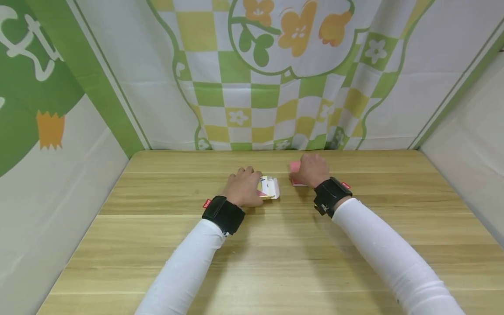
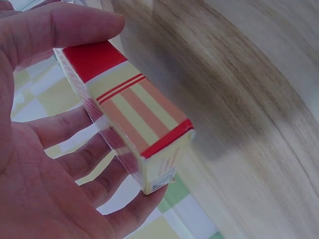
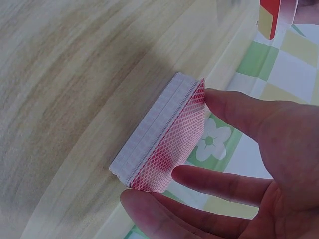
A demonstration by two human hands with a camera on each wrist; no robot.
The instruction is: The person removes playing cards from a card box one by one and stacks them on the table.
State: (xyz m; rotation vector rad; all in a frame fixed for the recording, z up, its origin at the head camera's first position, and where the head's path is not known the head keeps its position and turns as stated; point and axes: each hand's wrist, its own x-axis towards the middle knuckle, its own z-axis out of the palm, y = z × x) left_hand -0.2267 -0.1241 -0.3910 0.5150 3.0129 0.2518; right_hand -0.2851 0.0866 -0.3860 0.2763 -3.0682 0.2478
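My left hand [image 1: 243,187] holds a small card box [image 2: 144,112], with the thumb along one side and the fingers round the other. The box has red ends and orange and cream stripes on its narrow side. Its white flap [image 1: 275,188] stands open toward the right in the head view. To the right, my right hand [image 1: 313,170] pinches a deck of playing cards [image 3: 169,144] between thumb and fingers at its edges. The deck is squared up, its red crosshatched back facing the palm. In the head view the hand covers much of it.
Both hands work over the far part of a wooden table [image 1: 260,253]. A green, yellow and white checked curtain [image 1: 236,96] hangs right behind the table's back edge. White cloth walls stand at the left [image 1: 86,175] and right [image 1: 464,113].
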